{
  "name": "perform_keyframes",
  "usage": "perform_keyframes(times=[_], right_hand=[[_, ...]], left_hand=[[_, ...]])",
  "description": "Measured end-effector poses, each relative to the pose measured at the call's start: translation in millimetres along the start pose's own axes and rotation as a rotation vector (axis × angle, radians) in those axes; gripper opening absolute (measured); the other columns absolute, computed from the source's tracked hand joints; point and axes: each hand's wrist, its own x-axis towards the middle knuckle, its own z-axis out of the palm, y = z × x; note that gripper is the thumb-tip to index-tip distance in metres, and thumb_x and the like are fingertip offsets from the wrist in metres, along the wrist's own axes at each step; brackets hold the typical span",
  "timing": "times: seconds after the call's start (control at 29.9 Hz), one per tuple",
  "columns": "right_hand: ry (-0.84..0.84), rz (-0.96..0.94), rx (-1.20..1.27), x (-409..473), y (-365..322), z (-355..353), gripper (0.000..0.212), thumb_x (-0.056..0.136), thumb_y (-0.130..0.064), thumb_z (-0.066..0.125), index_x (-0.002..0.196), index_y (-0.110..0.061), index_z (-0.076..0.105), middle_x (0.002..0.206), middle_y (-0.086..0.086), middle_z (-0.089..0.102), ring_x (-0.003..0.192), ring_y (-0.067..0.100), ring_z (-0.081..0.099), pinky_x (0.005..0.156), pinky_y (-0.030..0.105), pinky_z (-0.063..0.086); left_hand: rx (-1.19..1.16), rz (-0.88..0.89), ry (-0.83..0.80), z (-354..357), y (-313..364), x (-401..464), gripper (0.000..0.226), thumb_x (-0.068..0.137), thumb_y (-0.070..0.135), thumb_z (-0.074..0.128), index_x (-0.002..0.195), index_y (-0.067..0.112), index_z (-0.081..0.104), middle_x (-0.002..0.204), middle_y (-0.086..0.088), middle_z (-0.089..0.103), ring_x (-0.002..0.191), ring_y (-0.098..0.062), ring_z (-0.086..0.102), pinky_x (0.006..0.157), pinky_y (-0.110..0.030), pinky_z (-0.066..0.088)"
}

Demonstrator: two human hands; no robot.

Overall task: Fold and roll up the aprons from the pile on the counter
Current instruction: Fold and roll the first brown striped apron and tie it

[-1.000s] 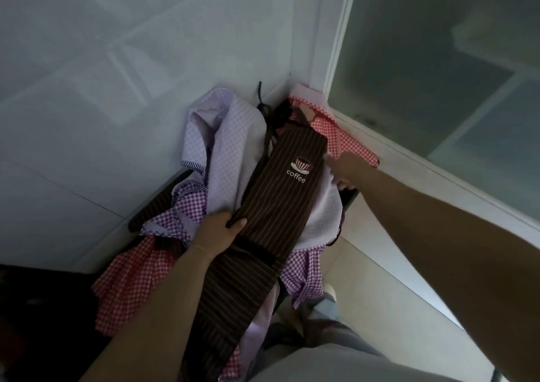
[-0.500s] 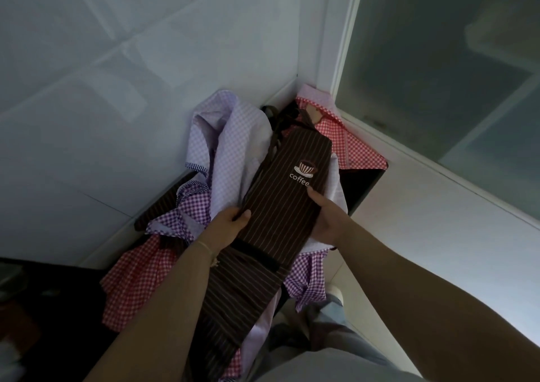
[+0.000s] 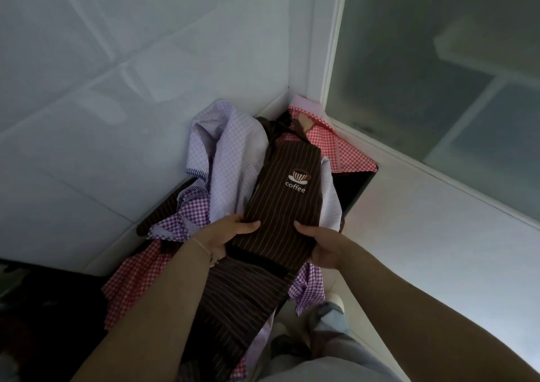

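Head camera looks down into a dim counter corner where a brown striped apron [image 3: 287,203], folded into a long narrow strip with a white "coffee" cup logo [image 3: 297,180] facing up, lies on top of the pile of aprons [image 3: 222,177]. The left hand [image 3: 226,237] grips the strip's left edge near its near end, thumb laid across the top of the cloth and fingers curled under it. The right hand [image 3: 323,244] holds the opposite edge at the same height, thumb on top and the remaining fingers wrapped beneath, so the strip sits pinched between both hands. Below the hands the apron's wider lower part hangs down toward the person's legs. Under and around it lie a pale lilac checked apron [image 3: 228,153] bunched against the white tiled wall [image 3: 117,89], a purple gingham one [image 3: 190,215] just left of the left wrist, and red gingham cloth [image 3: 342,147] in the far corner and again at lower left. A thin bracelet [image 3: 204,247] circles the left wrist. The dark counter [image 3: 358,185] edge shows to the right of the pile, though the shadow probably hides most of its surface. A frosted glass panel [image 3: 438,74] fills the upper right.
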Motion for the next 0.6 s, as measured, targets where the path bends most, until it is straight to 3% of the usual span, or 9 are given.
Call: perform_keyframes(times=[0.1,0.17,0.23,0.33,0.5,0.6], right_hand=[[0.031,-0.132,0.017,-7.5,-4.5,10.4,0.069,0.078,-0.022,0.074,0.137,-0.006,0.041,0.127,0.011,0.056,0.124,0.032,0.049,0.107,0.048,0.039],[0.040,-0.235,0.020,-15.3,-10.7,19.5,0.059,0.085,-0.022,0.068,0.136,-0.007,0.042,0.124,0.008,0.057,0.125,0.030,0.048,0.108,0.047,0.037],[0.068,-0.366,0.012,-25.1,-20.5,28.9,0.052,0.090,-0.021,0.062,0.137,-0.009,0.042,0.130,0.009,0.055,0.125,0.029,0.049,0.108,0.047,0.037],[0.149,-0.565,-0.036,-46.3,-39.3,40.4,0.049,0.092,-0.024,0.060,0.136,-0.009,0.046,0.127,0.008,0.059,0.116,0.026,0.056,0.096,0.040,0.048],[0.350,-0.810,-0.237,-98.4,-73.2,57.4,0.011,0.093,-0.026,0.060,0.099,-0.018,0.065,0.106,0.005,0.068,0.101,0.024,0.064,0.096,0.043,0.050],[0.401,-0.883,-0.349,-127.7,-88.3,63.7,0.010,0.092,-0.031,0.062,0.095,-0.022,0.066,0.102,0.003,0.070,0.098,0.023,0.066,0.091,0.043,0.052]], left_hand=[[-0.135,0.005,0.040,5.7,7.7,-8.2,0.070,0.079,0.042,0.066,0.134,0.004,0.048,0.130,-0.017,0.057,0.120,-0.030,0.054,0.110,-0.043,0.036],[-0.264,0.065,0.097,9.8,13.3,-14.1,0.071,0.073,0.046,0.069,0.130,0.007,0.051,0.127,-0.016,0.057,0.115,-0.029,0.055,0.105,-0.041,0.040],[-0.341,0.143,0.095,16.1,22.1,-22.4,0.063,0.071,0.043,0.068,0.123,0.010,0.055,0.122,-0.013,0.059,0.109,-0.025,0.058,0.096,-0.038,0.045],[-0.450,0.245,0.023,27.3,36.4,-35.2,0.043,0.085,0.036,0.062,0.121,0.012,0.060,0.121,-0.011,0.063,0.109,-0.024,0.060,0.090,-0.035,0.048],[-0.572,0.400,-0.118,52.4,59.6,-51.4,0.043,0.095,0.038,0.050,0.129,0.013,0.057,0.123,-0.009,0.064,0.113,-0.024,0.060,0.091,-0.038,0.048],[-0.632,0.490,-0.083,69.4,71.7,-58.5,0.045,0.095,0.045,0.048,0.128,0.017,0.060,0.125,-0.008,0.064,0.116,-0.025,0.058,0.095,-0.041,0.047]])
